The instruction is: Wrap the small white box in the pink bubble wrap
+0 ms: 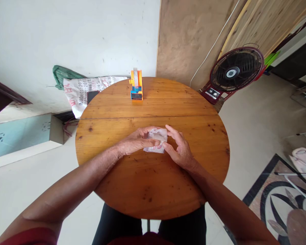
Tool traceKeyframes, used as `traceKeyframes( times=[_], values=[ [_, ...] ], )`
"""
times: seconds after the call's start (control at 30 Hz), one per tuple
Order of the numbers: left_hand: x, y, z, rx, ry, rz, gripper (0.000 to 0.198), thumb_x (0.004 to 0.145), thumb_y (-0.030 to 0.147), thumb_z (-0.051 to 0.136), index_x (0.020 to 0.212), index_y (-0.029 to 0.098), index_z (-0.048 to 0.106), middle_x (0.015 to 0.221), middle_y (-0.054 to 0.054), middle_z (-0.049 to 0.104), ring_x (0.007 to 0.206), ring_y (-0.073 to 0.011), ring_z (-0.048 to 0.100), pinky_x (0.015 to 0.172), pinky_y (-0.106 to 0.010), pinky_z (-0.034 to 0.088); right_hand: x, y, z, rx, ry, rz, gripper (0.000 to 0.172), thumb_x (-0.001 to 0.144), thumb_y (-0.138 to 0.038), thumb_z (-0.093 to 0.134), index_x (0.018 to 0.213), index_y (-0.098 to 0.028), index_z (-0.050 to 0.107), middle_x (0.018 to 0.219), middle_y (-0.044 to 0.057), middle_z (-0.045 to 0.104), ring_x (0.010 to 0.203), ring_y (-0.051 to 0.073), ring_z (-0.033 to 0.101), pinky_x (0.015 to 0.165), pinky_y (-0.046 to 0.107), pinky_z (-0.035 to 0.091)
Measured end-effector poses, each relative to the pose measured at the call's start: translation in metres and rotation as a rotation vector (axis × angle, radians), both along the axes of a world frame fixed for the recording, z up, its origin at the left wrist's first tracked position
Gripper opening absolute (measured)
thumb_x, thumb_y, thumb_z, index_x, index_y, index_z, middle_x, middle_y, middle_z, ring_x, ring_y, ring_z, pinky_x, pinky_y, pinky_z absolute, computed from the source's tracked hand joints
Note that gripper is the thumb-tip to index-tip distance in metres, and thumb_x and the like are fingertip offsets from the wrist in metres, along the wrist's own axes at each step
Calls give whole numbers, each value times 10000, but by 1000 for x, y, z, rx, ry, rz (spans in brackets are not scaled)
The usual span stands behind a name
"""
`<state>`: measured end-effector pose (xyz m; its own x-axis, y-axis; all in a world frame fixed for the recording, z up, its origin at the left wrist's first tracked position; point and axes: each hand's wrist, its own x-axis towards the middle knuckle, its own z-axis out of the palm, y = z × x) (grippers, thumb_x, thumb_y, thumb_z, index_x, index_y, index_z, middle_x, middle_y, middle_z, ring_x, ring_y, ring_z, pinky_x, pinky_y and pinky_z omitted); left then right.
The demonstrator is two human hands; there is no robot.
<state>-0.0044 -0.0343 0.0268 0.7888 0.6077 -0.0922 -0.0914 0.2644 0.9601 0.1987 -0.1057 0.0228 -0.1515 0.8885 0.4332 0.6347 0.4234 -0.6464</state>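
A small folded bundle of whitish, translucent plastic bag (161,135) with faint reddish print is held low over the middle of the round wooden table (148,190). My left hand (139,140) is closed on it from the left, thumb across its front and fingers behind. From the right, my right hand (179,147) meets the bundle's edge with thumb and fingertips. These fingers are apart, the index stretched out near the upper right corner. Whatever lies inside the folds, if anything, is hidden.
An orange and blue tape dispenser (136,85) stands at the table's far edge. Beyond the right rim is a dark red fan (236,69). A printed white sack (76,95) leans by the wall at the left, near a pale blue cabinet (20,136).
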Motion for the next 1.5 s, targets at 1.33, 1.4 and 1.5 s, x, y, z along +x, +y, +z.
traceKeyframes(
  times=[1.33,1.4,1.5],
  values=[
    [2,-1,2,-67,-3,37,534,756,333,808,1239,193,629,1210,-84,689,1036,-204,651,882,-290,485,-5,1,3,-9,55,-41,524,836,-325,655,1333,-226,523,1187,109,703,1076,258,661,981,463,495],
    [2,-1,3,-80,-1,26,510,754,339,809,1212,181,648,1175,-82,697,1005,-197,654,867,-285,487,-3,2,3,7,52,-42,527,835,-329,658,1333,-222,522,1182,112,703,1064,259,663,974,463,497],
    [2,-1,6,-130,5,46,530,707,331,843,1176,162,662,1079,-73,714,917,-183,660,819,-278,491,3,4,4,9,87,-63,483,859,-323,627,1324,-235,526,1163,99,708,1037,249,667,967,466,501]
  ],
)
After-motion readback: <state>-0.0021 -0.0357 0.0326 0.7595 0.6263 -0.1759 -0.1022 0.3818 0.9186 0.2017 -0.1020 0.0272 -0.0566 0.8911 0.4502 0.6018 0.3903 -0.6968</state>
